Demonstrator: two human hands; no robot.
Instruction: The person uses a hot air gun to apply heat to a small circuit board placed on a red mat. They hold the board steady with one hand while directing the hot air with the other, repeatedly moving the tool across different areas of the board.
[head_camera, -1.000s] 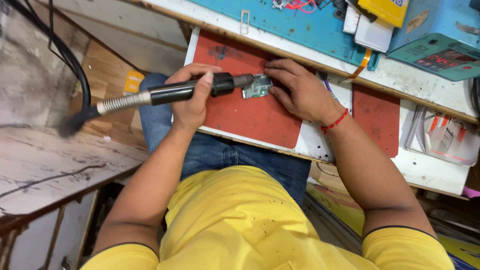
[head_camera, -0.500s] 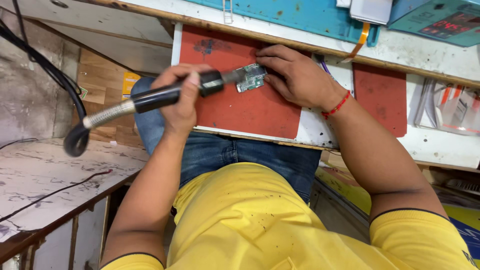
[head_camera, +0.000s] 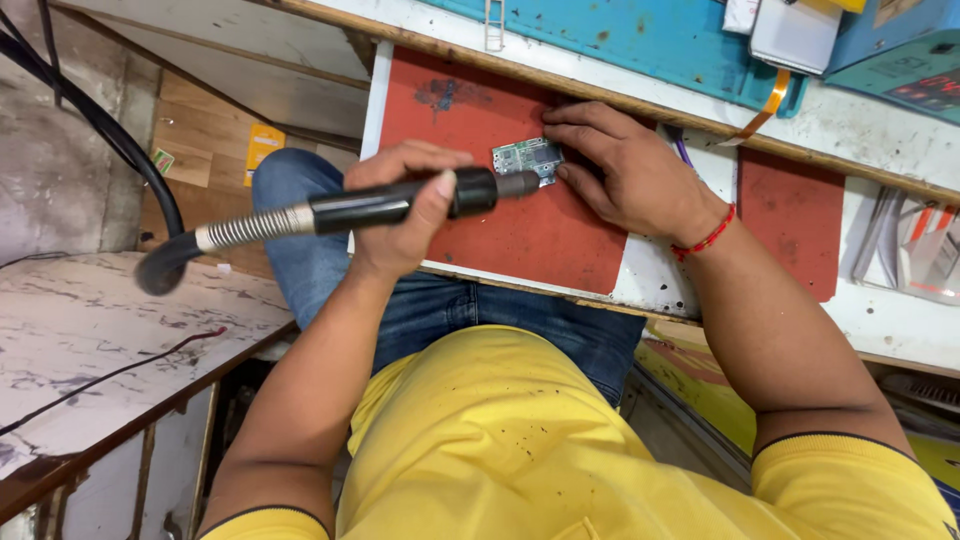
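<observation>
My left hand (head_camera: 405, 215) grips a black hot-air wand (head_camera: 400, 203) with a metal spring collar and a thick black hose (head_camera: 120, 140) trailing left. Its metal nozzle (head_camera: 520, 183) points right, right over a small green circuit board (head_camera: 527, 158). The board lies on a red work mat (head_camera: 520, 230) on the white bench. My right hand (head_camera: 625, 175), a red thread on its wrist, rests on the mat and holds the board's right edge with its fingertips.
A blue mat (head_camera: 640, 40) and white box sit at the bench's back, a blue device (head_camera: 900, 70) at the far right. A second red mat (head_camera: 790, 220) lies to the right, tools (head_camera: 910, 245) beyond it. A marbled side table (head_camera: 90, 330) stands at left.
The view has shifted and the wand's nozzle has stayed over the board. My right hand still pins the board; both hands sit slightly lower in the picture.
</observation>
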